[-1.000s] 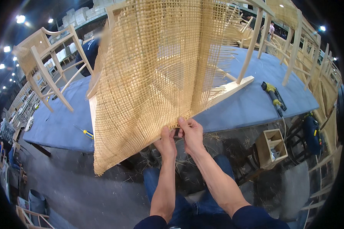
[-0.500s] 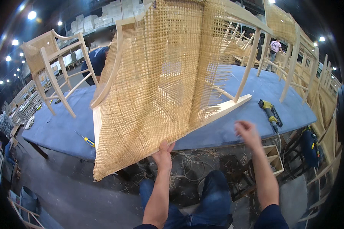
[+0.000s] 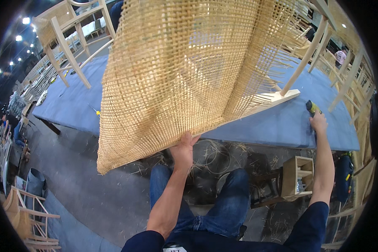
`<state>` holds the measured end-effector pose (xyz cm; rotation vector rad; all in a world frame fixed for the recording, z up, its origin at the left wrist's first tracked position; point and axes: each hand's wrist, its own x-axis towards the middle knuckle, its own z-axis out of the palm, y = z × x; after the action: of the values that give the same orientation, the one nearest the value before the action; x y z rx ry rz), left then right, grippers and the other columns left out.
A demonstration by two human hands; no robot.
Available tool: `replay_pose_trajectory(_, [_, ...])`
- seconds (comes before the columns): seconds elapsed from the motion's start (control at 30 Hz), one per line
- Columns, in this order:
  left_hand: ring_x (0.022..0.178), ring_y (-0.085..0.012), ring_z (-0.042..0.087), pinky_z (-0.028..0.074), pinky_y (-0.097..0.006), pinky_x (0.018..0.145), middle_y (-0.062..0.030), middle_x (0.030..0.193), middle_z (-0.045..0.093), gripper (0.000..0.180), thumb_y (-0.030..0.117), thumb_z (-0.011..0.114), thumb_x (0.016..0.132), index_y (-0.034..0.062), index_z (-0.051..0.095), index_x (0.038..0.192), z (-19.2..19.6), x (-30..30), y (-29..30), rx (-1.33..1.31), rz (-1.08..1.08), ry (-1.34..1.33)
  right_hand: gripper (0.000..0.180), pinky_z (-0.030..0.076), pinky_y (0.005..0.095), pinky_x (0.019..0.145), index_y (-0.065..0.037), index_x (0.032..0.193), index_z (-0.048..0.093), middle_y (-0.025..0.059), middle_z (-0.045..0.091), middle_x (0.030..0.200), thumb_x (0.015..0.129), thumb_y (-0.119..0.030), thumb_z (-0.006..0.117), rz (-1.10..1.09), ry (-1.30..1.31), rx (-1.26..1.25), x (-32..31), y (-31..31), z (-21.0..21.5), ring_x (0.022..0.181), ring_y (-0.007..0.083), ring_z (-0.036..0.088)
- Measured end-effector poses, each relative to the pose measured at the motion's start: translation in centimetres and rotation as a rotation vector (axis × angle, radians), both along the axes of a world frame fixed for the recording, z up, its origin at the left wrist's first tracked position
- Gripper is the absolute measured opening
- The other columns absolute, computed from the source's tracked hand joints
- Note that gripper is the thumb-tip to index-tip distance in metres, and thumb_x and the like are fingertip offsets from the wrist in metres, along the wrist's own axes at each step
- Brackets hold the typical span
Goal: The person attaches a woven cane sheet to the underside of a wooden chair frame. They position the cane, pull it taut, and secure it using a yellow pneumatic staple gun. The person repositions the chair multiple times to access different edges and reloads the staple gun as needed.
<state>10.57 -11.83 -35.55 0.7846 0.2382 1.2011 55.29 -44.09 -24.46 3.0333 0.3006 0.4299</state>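
Note:
A wooden chair frame (image 3: 286, 98) lies tipped on the table in front of me, covered by a wide sheet of woven cane webbing (image 3: 168, 84) with frayed strands along its right side. My left hand (image 3: 183, 150) grips the lower edge of the frame and webbing, thumb on the near face. At the right, my right hand (image 3: 319, 122) is wrapped round the handle of a yellow and black staple gun (image 3: 312, 106), which rests on the blue table. Much of the chair is hidden behind the webbing.
A blue-covered table (image 3: 248, 124) spans the middle. Another cane chair (image 3: 65, 48) stands on it at the left, near a yellow-handled screwdriver (image 3: 98, 113). Below my right arm is a wooden box (image 3: 290, 176) of small parts. Cane scraps litter the floor (image 3: 126, 201).
My right hand has moved right and forward and closed on the staple gun. My left hand keeps its grip on the frame edge. The view has tilted downward.

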Motion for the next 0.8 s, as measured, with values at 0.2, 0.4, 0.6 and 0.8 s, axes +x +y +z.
replay_pose_trajectory(0.2, [0.130,-0.0369,0.051,0.050,-0.061,0.104,-0.0167,0.147,0.040,0.055,0.002,0.048,0.101,0.0088,0.023,0.150,0.1,0.1,0.3,-0.103,-0.029,0.107,0.069,0.048,0.0548,0.099,-0.011,0.147,0.037,0.0308,0.054,0.133,0.088,-0.026,0.070,-0.115,0.024,0.189,7.2,-1.5,-3.3,0.121,0.0481,0.057])
replay_pose_trajectory(0.4, [0.113,-0.0228,0.057,0.056,-0.043,0.097,-0.0112,0.125,0.052,0.040,0.001,0.057,0.098,-0.0004,0.042,0.135,-0.4,0.6,0.1,-0.031,0.030,0.039,0.066,0.049,0.0556,0.093,-0.013,0.150,0.033,0.0312,0.066,0.113,0.091,-0.018,0.061,0.055,0.076,0.174,5.6,-4.5,-3.0,0.112,0.0463,0.063])
replay_pose_trajectory(0.6, [0.108,-0.0180,0.057,0.046,-0.033,0.098,-0.0087,0.122,0.059,0.038,0.012,0.069,0.093,-0.0041,0.057,0.125,-2.5,0.6,1.3,0.107,0.152,0.101,0.055,0.056,0.0372,0.064,-0.009,0.141,0.046,0.0088,0.065,0.086,0.090,-0.016,0.066,0.288,0.385,1.148,-11.4,-6.7,1.8,0.069,0.0209,0.064])
replay_pose_trajectory(0.8, [0.112,-0.0179,0.058,0.053,-0.038,0.095,-0.0074,0.128,0.054,0.047,0.012,0.067,0.096,0.0021,0.047,0.137,-3.3,2.0,1.4,0.179,0.114,0.133,0.027,0.056,0.0360,0.056,0.000,0.108,0.060,0.0100,0.063,0.072,0.084,-0.007,0.069,0.366,0.848,1.619,-26.6,-6.0,-2.5,0.059,0.0206,0.063])
